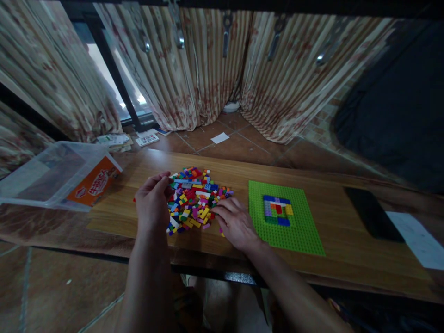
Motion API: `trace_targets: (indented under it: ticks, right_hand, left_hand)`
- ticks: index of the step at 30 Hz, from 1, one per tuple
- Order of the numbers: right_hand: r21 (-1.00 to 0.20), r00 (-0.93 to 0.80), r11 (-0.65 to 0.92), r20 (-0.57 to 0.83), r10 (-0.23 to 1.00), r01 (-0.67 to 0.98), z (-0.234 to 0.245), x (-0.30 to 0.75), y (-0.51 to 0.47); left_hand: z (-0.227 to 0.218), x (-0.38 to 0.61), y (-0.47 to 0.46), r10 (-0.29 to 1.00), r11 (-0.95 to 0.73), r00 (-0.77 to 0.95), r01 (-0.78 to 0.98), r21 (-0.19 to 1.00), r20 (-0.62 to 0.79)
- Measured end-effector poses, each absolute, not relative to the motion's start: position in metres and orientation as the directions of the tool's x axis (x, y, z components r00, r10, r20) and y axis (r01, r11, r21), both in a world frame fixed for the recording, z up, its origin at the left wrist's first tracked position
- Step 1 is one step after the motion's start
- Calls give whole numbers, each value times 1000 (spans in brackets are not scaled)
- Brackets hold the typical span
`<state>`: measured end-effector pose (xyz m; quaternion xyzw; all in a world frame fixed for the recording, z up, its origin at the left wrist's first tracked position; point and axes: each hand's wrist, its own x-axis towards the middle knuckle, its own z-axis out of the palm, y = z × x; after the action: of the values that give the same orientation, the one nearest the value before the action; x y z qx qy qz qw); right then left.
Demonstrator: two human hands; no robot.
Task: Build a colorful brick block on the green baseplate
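Observation:
A heap of small mixed-colour toy building bricks point(194, 199) lies on the wooden table. At its left edge is my left hand point(152, 196), its fingers curled together in a pinch. What they hold, if anything, is hidden. My right hand point(237, 222) reaches into the heap's right side, fingers stretched out over the bricks and thumb apart. Its fingertips touch loose bricks. To the right lies a green studded baseplate point(301, 226). A low square of bricks point(282, 222) sits on it, blue, green, yellow and lavender around the outside, with red and other colours inside.
A clear plastic box point(45, 185) with an orange label stands at the table's left end. On the right of the table point(333, 217) lie a dark flat phone-like object point(373, 215) and a white sheet of paper point(418, 238). Patterned curtains point(208, 78) hang beyond.

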<state>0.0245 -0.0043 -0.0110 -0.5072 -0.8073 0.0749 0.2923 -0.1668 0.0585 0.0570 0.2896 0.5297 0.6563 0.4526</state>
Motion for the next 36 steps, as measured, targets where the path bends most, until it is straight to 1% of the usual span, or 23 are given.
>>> trace_targets:
  ticks: [9, 12, 14, 16, 18, 20, 22, 23, 26, 29, 33, 36]
  right_hand:
    - [-408, -303, 449, 374, 877, 795, -10, 22, -5]
    - [-470, -252, 443, 414, 875, 763, 0, 24, -6]
    - [-537, -199, 433, 439, 876, 724, 11, 34, -9]
    - [-614, -127, 396, 434, 892, 683, 23, 51, -14]
    - [-672, -49, 321, 390, 919, 668, 32, 78, -22]
    - [-689, 7, 252, 349, 937, 679, 36, 111, -32]
    - [-697, 85, 179, 326, 942, 695, 35, 145, -41]
    - [-691, 97, 138, 289, 952, 710, 33, 161, -45]
    - [-684, 133, 47, 208, 969, 728, 24, 195, -55]
    - [-707, 105, 33, 151, 983, 707, 15, 207, -60]
    - [-734, 70, 69, 158, 985, 675, 6, 204, -60]
    - [-725, 50, 110, 195, 980, 680, 1, 202, -57]
  left_hand:
    - [55, -164, 59, 904, -14, -420, -227, 974, -85]
    - [52, -164, 60, 907, -12, -415, -209, 978, -78]
    - [51, -161, 61, 910, -27, -410, -181, 983, -51]
    - [50, -154, 61, 923, -39, -385, -133, 990, -15]
    - [49, -141, 57, 947, -54, -320, -74, 996, 28]
    - [47, -120, 49, 973, -84, -214, 4, 996, 83]
    - [43, -95, 35, 990, -123, -57, 112, 986, 130]
    - [40, -82, 27, 991, -130, 50, 150, 980, 124]
    - [31, -45, -2, 945, -217, 307, 319, 923, 116]
    - [23, -19, -25, 879, -333, 469, 481, 811, 83]
    - [17, -2, -39, 830, -429, 558, 642, 636, -3]
    - [15, 4, -42, 806, -477, 591, 694, 539, -48]
